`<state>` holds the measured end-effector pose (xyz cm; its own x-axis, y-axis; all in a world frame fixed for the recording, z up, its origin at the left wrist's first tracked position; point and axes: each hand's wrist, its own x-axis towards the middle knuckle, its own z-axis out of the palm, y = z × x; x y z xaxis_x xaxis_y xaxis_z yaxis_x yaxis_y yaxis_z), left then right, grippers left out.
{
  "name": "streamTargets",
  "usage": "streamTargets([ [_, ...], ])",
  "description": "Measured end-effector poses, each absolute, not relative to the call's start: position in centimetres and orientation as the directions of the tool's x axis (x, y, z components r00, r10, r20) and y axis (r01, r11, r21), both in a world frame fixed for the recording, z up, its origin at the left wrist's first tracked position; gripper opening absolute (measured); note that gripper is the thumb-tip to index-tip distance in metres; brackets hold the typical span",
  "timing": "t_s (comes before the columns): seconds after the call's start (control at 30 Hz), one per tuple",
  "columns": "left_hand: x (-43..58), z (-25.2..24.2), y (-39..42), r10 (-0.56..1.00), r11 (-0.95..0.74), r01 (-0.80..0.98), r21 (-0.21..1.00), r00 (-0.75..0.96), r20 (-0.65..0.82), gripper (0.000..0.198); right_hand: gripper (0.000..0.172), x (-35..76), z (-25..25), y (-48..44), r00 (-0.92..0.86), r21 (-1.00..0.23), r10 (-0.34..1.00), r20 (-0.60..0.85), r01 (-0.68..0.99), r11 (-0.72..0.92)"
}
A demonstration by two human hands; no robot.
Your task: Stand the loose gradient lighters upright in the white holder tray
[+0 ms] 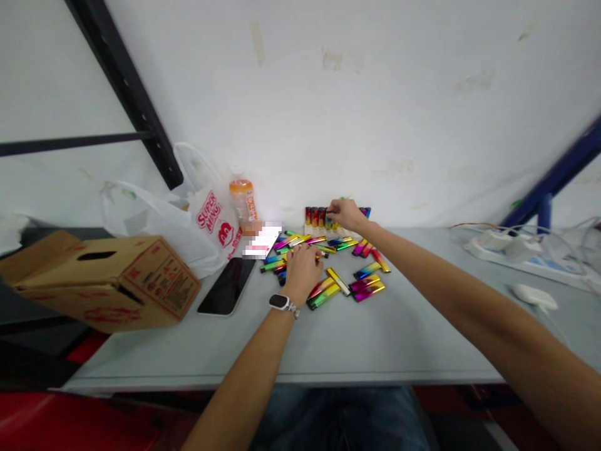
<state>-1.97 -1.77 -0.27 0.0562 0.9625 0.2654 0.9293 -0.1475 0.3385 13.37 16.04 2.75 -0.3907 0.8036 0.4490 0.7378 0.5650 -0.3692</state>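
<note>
Several shiny rainbow-coloured lighters (366,287) lie scattered on the grey table (375,338). A row of upright lighters (317,217) stands in a holder against the wall. My right hand (345,213) reaches to that row, fingers pinched on one lighter at its right part. My left hand (303,266), with a watch on the wrist, rests fingers-down on the loose pile, curled over lighters there.
A black phone (228,285) lies left of the pile. A cardboard box (101,279), a white plastic bag (188,219) and an orange drink bottle (243,199) stand at the left. A power strip (521,250) with cables and a white mouse (534,294) sit at the right.
</note>
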Motion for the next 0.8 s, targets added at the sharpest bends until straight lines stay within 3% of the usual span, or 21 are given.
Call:
streamTargets([
  [0.37,-2.4,-0.7,-1.2,0.954,-0.157,0.951,0.266,0.077,0.288,0.024,0.014,13.5,3.3,16.3,-0.450,-0.330,0.788,0.420,0.733,0.595],
  [0.57,-2.9,-0.8,-0.8,0.946,-0.239,0.919,0.312,0.147,0.289,0.023,0.017,13.6,2.5,16.3,-0.416,-0.263,0.732,0.539,0.742,0.616],
  [0.8,-3.1,-1.1,-0.4,0.939,-0.283,0.889,0.360,0.180,0.292,0.034,0.018,13.3,2.4,16.7,-0.392,-0.393,0.799,0.456,0.717,0.576],
])
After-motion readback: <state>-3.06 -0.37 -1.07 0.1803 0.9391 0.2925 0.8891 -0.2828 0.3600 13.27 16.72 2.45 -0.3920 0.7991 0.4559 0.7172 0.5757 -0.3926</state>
